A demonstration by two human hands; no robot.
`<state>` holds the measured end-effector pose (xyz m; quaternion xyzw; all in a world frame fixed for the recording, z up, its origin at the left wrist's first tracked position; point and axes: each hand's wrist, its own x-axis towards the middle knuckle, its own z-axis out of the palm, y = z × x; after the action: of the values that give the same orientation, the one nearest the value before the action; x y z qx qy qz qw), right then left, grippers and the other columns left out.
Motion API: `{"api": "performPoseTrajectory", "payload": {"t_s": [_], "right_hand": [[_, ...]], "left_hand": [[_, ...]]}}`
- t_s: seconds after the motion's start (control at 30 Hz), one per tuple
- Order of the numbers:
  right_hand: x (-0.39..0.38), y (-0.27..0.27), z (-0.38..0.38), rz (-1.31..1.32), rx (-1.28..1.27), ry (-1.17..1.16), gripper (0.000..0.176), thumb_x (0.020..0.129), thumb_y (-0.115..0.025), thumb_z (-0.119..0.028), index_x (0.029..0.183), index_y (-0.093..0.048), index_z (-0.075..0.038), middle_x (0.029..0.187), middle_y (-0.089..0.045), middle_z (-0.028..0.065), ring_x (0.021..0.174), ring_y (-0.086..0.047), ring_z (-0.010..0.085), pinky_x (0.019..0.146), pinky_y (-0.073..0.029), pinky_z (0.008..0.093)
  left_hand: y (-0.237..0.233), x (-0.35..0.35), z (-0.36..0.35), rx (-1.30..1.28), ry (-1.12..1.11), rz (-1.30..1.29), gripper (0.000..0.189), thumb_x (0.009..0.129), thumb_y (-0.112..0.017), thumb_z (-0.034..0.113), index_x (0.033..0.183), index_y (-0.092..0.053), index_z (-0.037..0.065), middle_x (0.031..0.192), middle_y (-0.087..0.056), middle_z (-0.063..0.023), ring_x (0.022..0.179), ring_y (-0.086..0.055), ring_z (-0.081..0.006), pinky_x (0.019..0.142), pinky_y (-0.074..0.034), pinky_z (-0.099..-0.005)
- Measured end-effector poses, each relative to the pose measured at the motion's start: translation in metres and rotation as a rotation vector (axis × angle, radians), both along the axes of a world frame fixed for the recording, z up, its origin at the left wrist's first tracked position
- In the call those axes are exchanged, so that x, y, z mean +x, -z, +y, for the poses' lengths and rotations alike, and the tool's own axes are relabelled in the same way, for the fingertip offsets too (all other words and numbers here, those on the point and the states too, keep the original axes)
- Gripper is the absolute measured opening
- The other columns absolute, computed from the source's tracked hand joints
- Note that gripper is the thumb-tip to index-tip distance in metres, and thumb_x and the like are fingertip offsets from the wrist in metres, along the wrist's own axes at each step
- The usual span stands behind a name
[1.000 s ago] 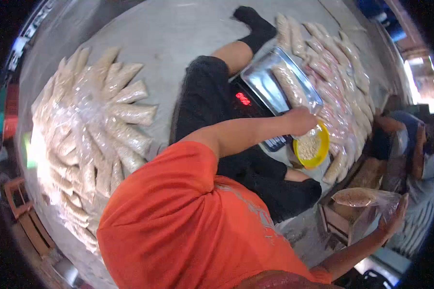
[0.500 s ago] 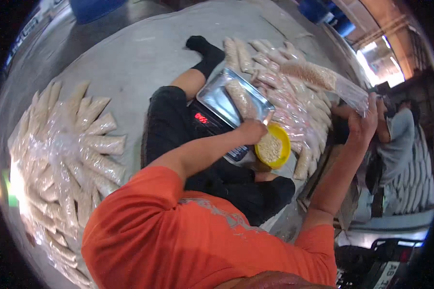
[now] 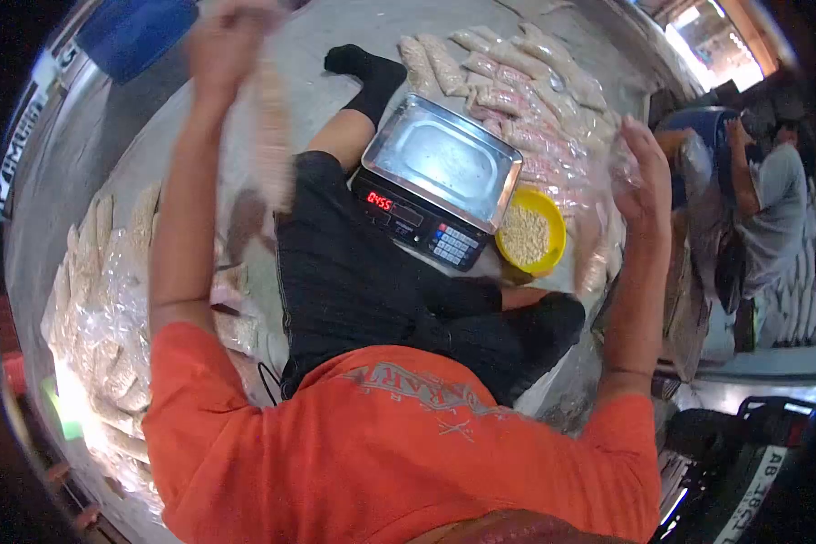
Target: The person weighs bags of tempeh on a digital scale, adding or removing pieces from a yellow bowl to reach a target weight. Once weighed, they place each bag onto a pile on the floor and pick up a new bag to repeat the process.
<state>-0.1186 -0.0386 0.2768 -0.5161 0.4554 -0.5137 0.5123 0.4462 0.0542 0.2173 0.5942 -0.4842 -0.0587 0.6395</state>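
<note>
My left hand (image 3: 227, 54) is raised at the upper left, blurred, closed on the end of a filled clear bag (image 3: 274, 136) that hangs down. My right hand (image 3: 642, 177) is up at the right, its fingers closed on a plastic bag whose blurred, filled part (image 3: 594, 249) hangs beside the bowl. Between the hands, the scale's metal tray (image 3: 444, 159) holds nothing; its red display (image 3: 379, 200) reads 0.455. A yellow bowl (image 3: 560, 243) with pale pieces in it stands right of the scale.
Filled bags (image 3: 535, 91) lie in a pile beyond the scale, and another pile (image 3: 109, 344) is at the left. A blue container (image 3: 136, 41) stands at the top left. Another person (image 3: 775, 208) is at the right, near a vehicle with a plate (image 3: 752, 494).
My left hand has lifted the bag off the scale and carried it to the upper left. My right hand has moved left and its bag has swung down. The view has shifted.
</note>
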Motion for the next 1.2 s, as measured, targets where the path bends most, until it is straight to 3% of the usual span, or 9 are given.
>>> {"api": "performPoseTrajectory", "payload": {"t_s": [0.2, 0.43, 0.57, 0.63, 0.7, 0.83, 0.9, 1.07, 1.2], "right_hand": [[0.018, 0.066, 0.011, -0.119, -0.001, -0.067, 0.014, 0.1, -0.068, -0.02, 0.104, -0.064, -0.007, 0.088, -0.061, 0.0012, 0.07, -0.058, 0.0114, 0.056, -0.049, 0.0274], [0.016, 0.28, 0.009, -0.01, 0.184, 0.074, 0.018, 0.1, -0.069, -0.021, 0.107, -0.06, -0.007, 0.082, -0.061, 0.0043, 0.066, -0.062, 0.0146, 0.056, -0.053, 0.0312], [-0.014, 0.302, -0.011, 0.439, -0.009, 0.126, 0.019, 0.098, -0.07, -0.021, 0.101, -0.065, -0.003, 0.078, -0.065, 0.0055, 0.067, -0.066, 0.0151, 0.059, -0.053, 0.0344], [-0.024, 0.273, -0.011, 0.492, 0.002, 0.147, 0.019, 0.097, -0.07, -0.022, 0.098, -0.067, -0.003, 0.079, -0.067, 0.0077, 0.067, -0.066, 0.016, 0.062, -0.053, 0.0333], [-0.034, 0.272, -0.016, 0.52, -0.2, 0.389, 0.021, 0.096, -0.071, -0.024, 0.099, -0.067, -0.003, 0.079, -0.068, 0.0087, 0.068, -0.067, 0.0175, 0.065, -0.053, 0.032], [-0.076, 0.301, -0.012, 0.374, -0.025, 0.382, 0.026, 0.095, -0.072, -0.027, 0.108, -0.07, -0.005, 0.089, -0.074, 0.0121, 0.078, -0.072, 0.0226, 0.075, -0.056, 0.0357], [-0.096, 0.336, -0.011, 1.112, -0.052, 0.142, 0.034, 0.092, -0.072, -0.029, 0.118, -0.072, -0.007, 0.103, -0.076, 0.0151, 0.089, -0.074, 0.029, 0.085, -0.057, 0.0416], [-0.085, 0.297, -0.008, 0.985, 0.097, 0.046, 0.052, 0.091, -0.074, -0.032, 0.135, -0.064, -0.009, 0.118, -0.073, 0.0179, 0.106, -0.071, 0.0345, 0.094, -0.055, 0.0437], [-0.092, 0.307, -0.02, 0.961, 0.06, -0.036, 0.053, 0.089, -0.076, -0.033, 0.133, -0.064, -0.005, 0.117, -0.073, 0.0204, 0.105, -0.071, 0.0372, 0.094, -0.054, 0.0452]], "left_hand": [[0.003, 0.102, 0.131, 0.172, -0.539, -0.415, 0.035, 0.103, -0.058, 0.035, 0.114, -0.069, 0.003, 0.103, -0.069, -0.0099, 0.091, -0.064, -0.0213, 0.083, -0.052, -0.0361], [0.221, 0.22, 0.321, 0.992, -0.55, -0.568, 0.043, 0.105, -0.048, 0.027, 0.122, -0.064, -0.008, 0.115, -0.067, -0.0321, 0.115, -0.061, -0.0486, 0.099, -0.048, -0.0464], [0.275, 0.19, 0.355, 1.073, -0.482, -0.234, 0.038, 0.096, -0.057, 0.02, 0.121, -0.068, -0.007, 0.123, -0.068, -0.0292, 0.117, -0.063, -0.0438, 0.1, -0.05, -0.0487], [0.286, 0.143, 0.347, 0.854, -0.78, -0.905, 0.036, 0.094, -0.06, 0.019, 0.121, -0.069, -0.003, 0.125, -0.066, -0.027, 0.123, -0.059, -0.0435, 0.103, -0.048, -0.0492], [0.262, 0.058, 0.299, 0.573, -0.742, -0.78, 0.035, 0.094, -0.06, 0.017, 0.122, -0.068, -0.002, 0.132, -0.06, -0.0253, 0.127, -0.053, -0.0447, 0.108, -0.043, -0.05], [0.273, -0.069, 0.216, 0.709, -0.391, -0.606, 0.057, 0.103, -0.055, 0.023, 0.151, -0.04, -0.005, 0.149, -0.047, -0.0291, 0.14, -0.043, -0.0448, 0.117, -0.033, -0.0501], [0.22, -0.164, 0.167, 0.816, -0.132, 0.016, 0.068, 0.104, -0.054, 0.04, 0.15, -0.039, -0.008, 0.153, -0.042, -0.0307, 0.144, -0.039, -0.0449, 0.118, -0.032, -0.0509], [0.162, -0.265, 0.106, 0.701, -0.078, -0.903, 0.075, 0.087, -0.078, 0.037, 0.144, -0.048, -0.002, 0.145, -0.05, -0.0287, 0.133, -0.049, -0.0464, 0.114, -0.035, -0.053], [0.171, -0.367, 0.071, 0.52, 0.697, -0.567, 0.064, 0.084, -0.082, 0.029, 0.138, -0.056, 0.004, 0.148, -0.05, -0.0231, 0.138, -0.047, -0.0422, 0.116, -0.037, -0.0521]]}}
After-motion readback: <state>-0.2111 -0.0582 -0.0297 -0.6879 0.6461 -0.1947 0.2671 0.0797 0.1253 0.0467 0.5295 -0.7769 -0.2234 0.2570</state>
